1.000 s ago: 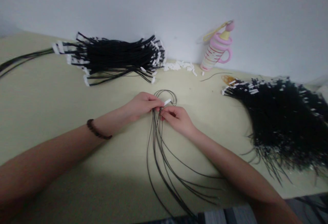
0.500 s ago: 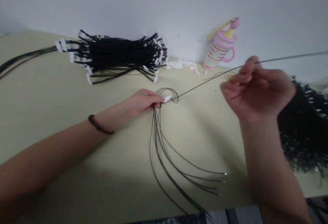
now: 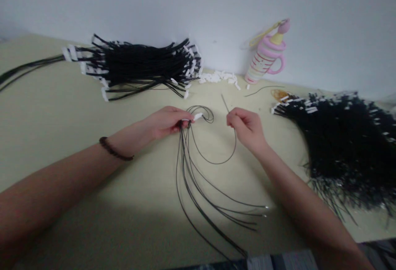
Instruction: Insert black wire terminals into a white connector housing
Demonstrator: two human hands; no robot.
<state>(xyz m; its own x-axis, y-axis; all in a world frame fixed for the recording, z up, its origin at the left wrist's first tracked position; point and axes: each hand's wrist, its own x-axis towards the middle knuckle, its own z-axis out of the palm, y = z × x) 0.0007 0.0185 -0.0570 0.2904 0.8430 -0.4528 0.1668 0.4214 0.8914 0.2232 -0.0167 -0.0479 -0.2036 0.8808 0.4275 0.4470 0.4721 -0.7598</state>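
Mid-desk (image 3: pixel 93 187): our left hand (image 3: pixel 165 122) pinches the white connector (image 3: pixel 198 116) and wire bunch (image 3: pixel 198 187); our right hand (image 3: pixel 246 127) grips one looped wire (image 3: pixel 227 158)

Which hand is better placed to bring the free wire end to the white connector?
Right. The right hand already pinches the black wire near its free tip, while the left hand holds the white connector.

The wires (image 3: pixel 198 179) are black, their small plug (image 3: pixel 198 116) white. The table (image 3: pixel 62 138) is pale yellow-green, the wall (image 3: pixel 198 6) light grey. The bottle (image 3: pixel 266 57) is pink with red and cream stripes. The bracelet (image 3: pixel 115 153) is dark brown.
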